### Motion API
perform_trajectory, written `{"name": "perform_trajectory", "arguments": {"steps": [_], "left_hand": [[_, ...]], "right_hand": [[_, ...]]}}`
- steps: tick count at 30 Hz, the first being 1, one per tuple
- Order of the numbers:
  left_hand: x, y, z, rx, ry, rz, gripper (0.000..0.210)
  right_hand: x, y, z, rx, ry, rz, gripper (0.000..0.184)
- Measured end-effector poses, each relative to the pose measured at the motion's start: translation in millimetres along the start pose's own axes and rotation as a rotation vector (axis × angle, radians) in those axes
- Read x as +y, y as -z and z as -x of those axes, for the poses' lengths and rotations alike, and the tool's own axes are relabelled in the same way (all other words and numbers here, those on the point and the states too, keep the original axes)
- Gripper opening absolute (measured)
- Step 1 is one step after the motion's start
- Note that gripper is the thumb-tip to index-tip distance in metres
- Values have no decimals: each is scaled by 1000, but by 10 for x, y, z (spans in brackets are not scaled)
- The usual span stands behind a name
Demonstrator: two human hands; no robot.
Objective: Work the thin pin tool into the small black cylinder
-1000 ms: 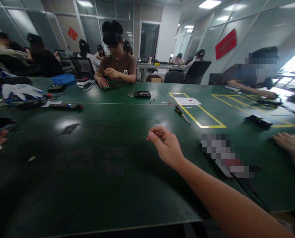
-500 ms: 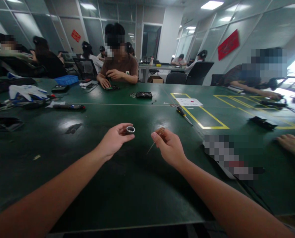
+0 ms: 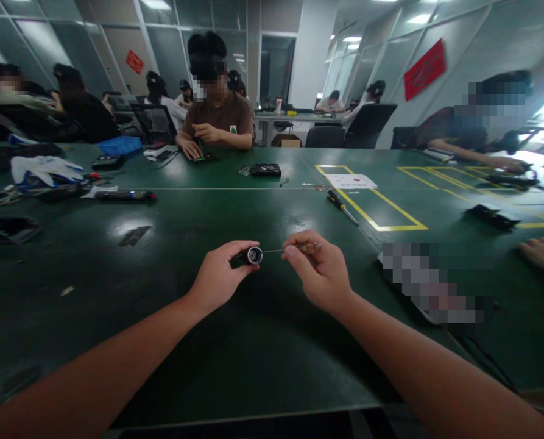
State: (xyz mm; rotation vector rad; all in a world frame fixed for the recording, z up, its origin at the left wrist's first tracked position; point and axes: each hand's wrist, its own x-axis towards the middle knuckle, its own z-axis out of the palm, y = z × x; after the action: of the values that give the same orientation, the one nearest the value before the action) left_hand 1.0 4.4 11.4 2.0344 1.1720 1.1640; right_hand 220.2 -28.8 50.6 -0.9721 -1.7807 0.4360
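Between thumb and fingers, my left hand (image 3: 223, 271) grips a small dark cylinder with a pale metal rim (image 3: 254, 255). Its open end is turned toward me and to the right. My right hand (image 3: 321, 268) is closed around a small screwdriver (image 3: 309, 247) with a translucent amber handle. The screwdriver's thin shaft points left, and its tip is at the right edge of the cylinder's rim. Whether the tip touches or enters the rim I cannot tell. Both hands are above the green table (image 3: 272, 353).
A yellow-and-black screwdriver (image 3: 342, 207) lies beyond my right hand, near a white sheet (image 3: 351, 181). To the right are a blurred-out pale object (image 3: 418, 283), a black part (image 3: 491, 217) and another person's hand (image 3: 543, 259). White gloves (image 3: 45, 172) lie far left. A person (image 3: 217, 116) works opposite.
The cylinder has tilted, its opening now facing me more. My right hand has turned the screwdriver from pointing down-left to nearly level, bringing its tip to the cylinder's rim.
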Motion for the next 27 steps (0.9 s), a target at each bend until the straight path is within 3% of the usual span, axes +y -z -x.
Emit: {"name": "perform_trajectory", "arguments": {"steps": [8,15,17,19,23,27], "left_hand": [[36,17,14,22,-51,-57,40],[66,45,13,47,-79,-95,36],[68,55,11,37,-85,-109,37],[66,62,6,27,-82,-122,39],[68,71,-5,22,-86,-147,40],[76,84,-8,15,-92,-151,41]], "right_hand": [[-39,-7,-10,-74,170,121,6],[-121,4,-25,-252,376,164,11],[-99,-4,-21,-230,301,138,10],[-53,-22,-22,-160,136,66,9],[52,-64,-52,-32,-180,-256,12],[81,-76,-86,-12,-276,-398,16]]}}
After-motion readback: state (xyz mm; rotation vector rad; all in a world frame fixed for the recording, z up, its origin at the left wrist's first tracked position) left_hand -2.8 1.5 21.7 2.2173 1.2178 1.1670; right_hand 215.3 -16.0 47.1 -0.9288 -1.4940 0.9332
